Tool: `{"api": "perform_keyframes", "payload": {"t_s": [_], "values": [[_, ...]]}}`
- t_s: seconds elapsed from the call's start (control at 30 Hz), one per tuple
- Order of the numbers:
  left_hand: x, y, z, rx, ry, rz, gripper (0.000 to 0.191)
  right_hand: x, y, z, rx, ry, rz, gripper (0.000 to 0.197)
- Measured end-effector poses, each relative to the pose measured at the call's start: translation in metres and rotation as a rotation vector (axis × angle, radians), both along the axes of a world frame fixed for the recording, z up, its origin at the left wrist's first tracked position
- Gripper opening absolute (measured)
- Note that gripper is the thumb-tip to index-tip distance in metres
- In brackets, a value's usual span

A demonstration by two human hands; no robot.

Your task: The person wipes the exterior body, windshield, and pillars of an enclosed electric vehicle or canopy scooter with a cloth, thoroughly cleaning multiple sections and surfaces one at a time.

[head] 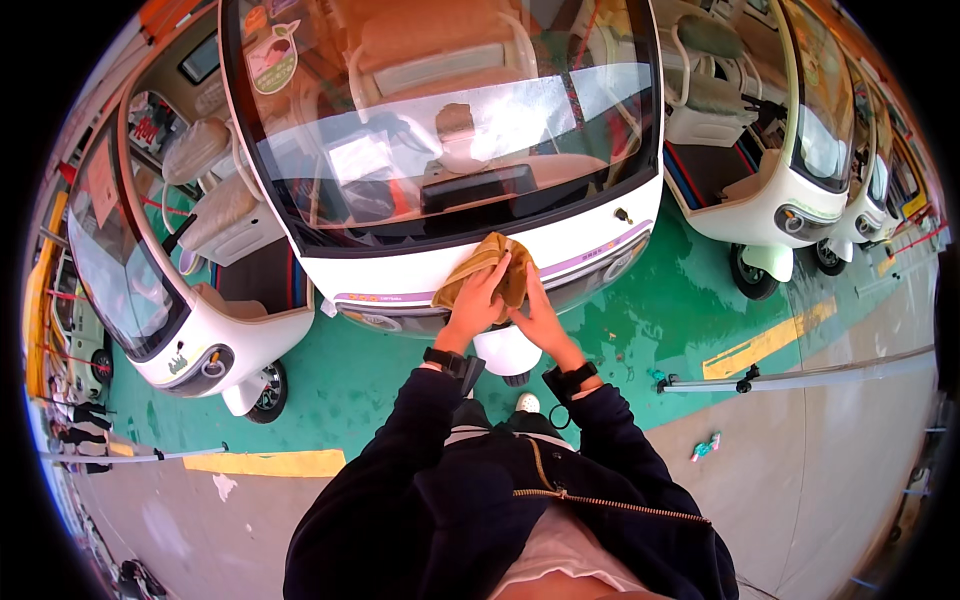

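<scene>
A brown cloth lies bunched against the white front panel of a small three-wheeled vehicle, just below its windshield. My left hand grips the cloth's near left part. On its right side, my right hand holds it with fingers stretched forward. A purple stripe with small writing runs along the panel, partly hidden by cloth and hands. Under my hands shows the white front fender above the wheel. Dark straps circle both my wrists.
Similar white vehicles stand to the left and right. Metal rails lie near yellow floor markings on both sides. The green floor looks wet in places. A small turquoise scrap lies on the grey pavement.
</scene>
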State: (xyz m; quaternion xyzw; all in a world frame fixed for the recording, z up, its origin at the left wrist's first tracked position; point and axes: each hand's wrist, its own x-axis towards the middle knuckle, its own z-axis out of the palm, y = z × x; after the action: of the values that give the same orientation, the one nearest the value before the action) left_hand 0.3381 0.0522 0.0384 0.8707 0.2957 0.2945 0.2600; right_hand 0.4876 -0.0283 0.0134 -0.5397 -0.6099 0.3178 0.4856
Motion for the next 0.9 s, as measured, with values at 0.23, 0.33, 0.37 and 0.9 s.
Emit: {"api": "perform_keyframes", "payload": {"t_s": [0.23,0.33,0.37,0.9], "values": [[-0.027,0.021,-0.024,0.293,0.312,0.021,0.073,-0.012,0.034,-0.041,0.009,-0.297,-0.304,0.089],[-0.049,0.019,-0.048,0.180,0.353,0.260,0.065,-0.055,0.056,-0.038,0.126,-0.417,-0.205,0.093],[-0.066,0.019,-0.062,0.176,0.345,0.276,0.065,-0.073,0.062,-0.032,0.159,-0.416,-0.144,0.092],[-0.244,0.048,-0.183,0.257,0.461,0.759,0.075,-0.265,0.159,-0.008,0.528,-0.954,0.398,0.050]]}}
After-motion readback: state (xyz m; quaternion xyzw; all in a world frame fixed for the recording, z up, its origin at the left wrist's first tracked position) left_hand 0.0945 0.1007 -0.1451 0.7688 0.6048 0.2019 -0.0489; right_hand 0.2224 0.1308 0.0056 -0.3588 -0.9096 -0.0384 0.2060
